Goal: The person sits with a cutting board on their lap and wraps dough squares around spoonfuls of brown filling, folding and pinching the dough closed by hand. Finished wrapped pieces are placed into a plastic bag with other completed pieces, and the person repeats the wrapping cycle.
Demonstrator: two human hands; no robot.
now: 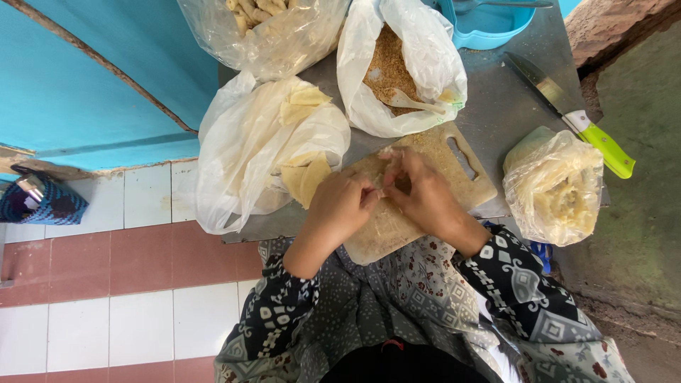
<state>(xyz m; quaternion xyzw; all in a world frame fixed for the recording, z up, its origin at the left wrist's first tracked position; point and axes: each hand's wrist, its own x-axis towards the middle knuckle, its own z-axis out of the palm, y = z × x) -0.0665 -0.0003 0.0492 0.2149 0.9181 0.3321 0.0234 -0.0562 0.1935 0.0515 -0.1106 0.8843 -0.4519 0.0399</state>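
Grey metal table [496, 106] against a blue wall, tiled floor below. Left hand [340, 206] and right hand [422, 191] meet over a wooden board [425, 152] at the table's near edge, fingertips pinched together on a small pale wrapper [386, 152], mostly hidden. Left of the board: bag of wrapper sheets [262, 149]. Behind: bag of crumbs [397, 64] with a spoon [411, 103]. Right: knife [574, 117], green handle; bag of filling [553, 188].
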